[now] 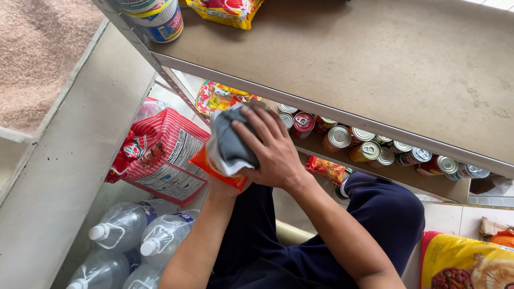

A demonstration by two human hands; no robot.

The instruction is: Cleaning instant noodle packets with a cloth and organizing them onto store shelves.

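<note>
A broad brown shelf board [375, 59] on a grey metal frame fills the upper view, with a printed tub [158, 18] and a yellow-red packet [227, 10] at its back edge; below it a lower shelf carries a row of tin cans [375, 150] lying with their lids outward. To the left a large red-and-white bag [160, 155] leans by the rack, and clear water jugs [128, 235] with white caps stand on the floor beneath it; a yellow sack [466, 265] lies at lower right. The person crouches in dark trousers, both forearms rising from the bottom of the view and meeting in front of the lower shelf. The step in hand appears to be wiping a packet clean — the right hand [273, 150], fingers spread and curled, presses a grey-and-white cloth [230, 142] down onto an orange snack packet [214, 168]. The left hand [222, 187] is mostly hidden beneath the packet; it seems to cradle it from below, though its fingers cannot be seen. The next move, as I judge it, calls for a steady support under the packet while the cloth sweeps its face without crushing it.
</note>
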